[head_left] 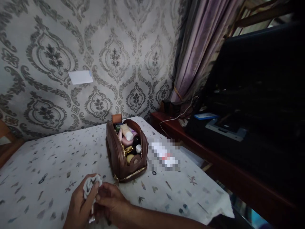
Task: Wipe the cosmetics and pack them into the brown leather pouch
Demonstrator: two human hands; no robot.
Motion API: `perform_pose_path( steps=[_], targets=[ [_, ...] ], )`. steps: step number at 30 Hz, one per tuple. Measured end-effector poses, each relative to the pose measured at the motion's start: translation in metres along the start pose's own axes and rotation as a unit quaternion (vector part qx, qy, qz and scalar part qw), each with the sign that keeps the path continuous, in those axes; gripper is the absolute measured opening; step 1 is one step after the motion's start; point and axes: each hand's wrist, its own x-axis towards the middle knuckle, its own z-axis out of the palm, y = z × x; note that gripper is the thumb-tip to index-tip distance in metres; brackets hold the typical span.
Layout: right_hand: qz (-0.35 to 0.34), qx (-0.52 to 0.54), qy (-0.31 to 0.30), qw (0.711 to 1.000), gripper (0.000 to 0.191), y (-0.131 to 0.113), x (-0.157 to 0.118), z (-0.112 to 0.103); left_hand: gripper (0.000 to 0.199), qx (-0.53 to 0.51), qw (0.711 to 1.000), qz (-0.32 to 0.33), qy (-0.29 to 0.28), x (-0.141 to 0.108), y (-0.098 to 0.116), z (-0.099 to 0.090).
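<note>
left grip: white cloth | right grip: perhaps shiny item | brown bag: unzipped

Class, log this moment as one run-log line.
Left hand: holding white cloth | right hand: close beside left | brown bag: open, items inside, on patterned tablecloth

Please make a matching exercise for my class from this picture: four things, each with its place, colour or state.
1. Cosmetics bag
2. Curtain
3. Crumpled cloth
4. Tablecloth

A. Pale purple
B. Held in the left hand
C. White, printed with small motifs
D. Brown, unzipped, filled with small containers

Pairs: 1-D, 2-A, 3-B, 4-C.
</note>
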Motion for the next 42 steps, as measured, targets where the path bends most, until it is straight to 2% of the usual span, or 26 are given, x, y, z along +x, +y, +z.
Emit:
perform_pose_path(
  steps=[3,7,9,11,13,16,18,21,23,24,26,31,34,37,39,42],
  targets=[
    [0.014,-0.054,-0.036,0.998,0.061,-0.005,-0.005,0.004,0.034,0.04,0.998,0.029,0.025,0.003,0.005,-0.003],
    [0.051,-0.126,-0.036,0.99,0.061,-0.009,-0.006,0.006,0.03,0.047,0.995,0.029,0.078,0.008,0.01,-0.007],
    [0.047,-0.127,-0.031,0.99,0.059,-0.01,-0.006,0.006,0.032,0.028,0.994,-0.015,0.106,0.009,0.012,-0.006],
    [0.031,-0.092,-0.008,0.995,0.06,-0.011,-0.006,0.008,0.037,-0.015,0.985,-0.097,0.14,0.01,0.014,-0.004],
    [0.017,-0.051,0.02,0.998,0.06,-0.014,-0.005,0.009,0.042,-0.11,0.973,-0.159,0.128,0.013,0.014,-0.003],
    [0.025,0.009,0.03,0.999,0.054,-0.019,-0.002,0.01,0.047,-0.222,0.96,-0.159,0.063,0.016,0.012,-0.006],
    [0.026,0.037,0.038,0.998,0.049,-0.021,-0.002,0.008,0.047,-0.212,0.969,-0.128,-0.004,0.016,0.013,-0.009],
    [0.005,0.055,0.043,0.998,0.046,-0.02,-0.001,0.005,0.041,-0.115,0.989,-0.001,-0.093,0.012,0.013,-0.011],
    [-0.012,0.05,0.037,0.998,0.044,-0.018,0.0,0.003,0.039,-0.041,0.989,0.093,-0.105,0.011,0.011,-0.009],
    [-0.016,0.043,0.031,0.998,0.042,-0.017,0.0,0.002,0.039,-0.009,0.988,0.12,-0.102,0.011,0.011,-0.007],
    [-0.01,0.021,0.02,1.0,0.04,-0.015,-0.001,0.002,0.037,0.036,0.987,0.132,-0.08,0.011,0.01,-0.005],
    [0.018,-0.052,-0.021,0.998,0.038,-0.017,-0.01,0.01,0.025,0.04,0.998,0.046,-0.002,0.015,0.012,-0.009],
    [0.035,-0.073,-0.043,0.996,0.038,-0.02,-0.014,0.013,0.034,-0.053,0.997,-0.054,0.025,0.017,0.007,-0.01],
    [0.052,-0.047,-0.024,0.997,0.046,-0.024,-0.013,0.012,0.048,-0.161,0.976,-0.145,0.03,0.019,-0.002,-0.008],
    [0.048,-0.018,0.002,0.999,0.052,-0.026,-0.011,0.011,0.053,-0.203,0.968,-0.147,0.019,0.02,-0.006,-0.006],
    [0.035,0.016,0.034,0.999,0.054,-0.028,-0.008,0.009,0.05,-0.199,0.975,-0.094,-0.031,0.018,-0.006,-0.008]
  ],
)
